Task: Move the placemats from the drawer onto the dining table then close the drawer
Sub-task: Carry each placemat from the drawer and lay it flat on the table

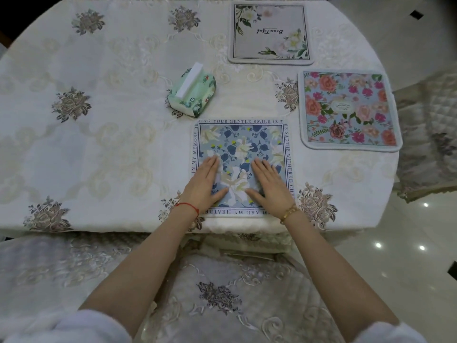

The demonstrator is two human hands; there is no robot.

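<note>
Both hands, left hand (206, 180) and right hand (268, 183), lie flat with fingers straight on the blue floral placemat (241, 144) at the dining table (111, 144) near edge. Two more placemats, the pink rose one (346, 110) and the white one (270, 33), sit farther right.

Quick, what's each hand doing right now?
Left hand: open, pressing flat on the square blue floral placemat.
Right hand: open, flat on the same placemat.

I see the surface (103, 134) under an embroidered cloth carrying 3 placemats: blue floral mat (241, 144) nearest, pink rose mat (346, 110) right, pale mat (270, 33) far, plus a tissue pack (193, 92).
</note>
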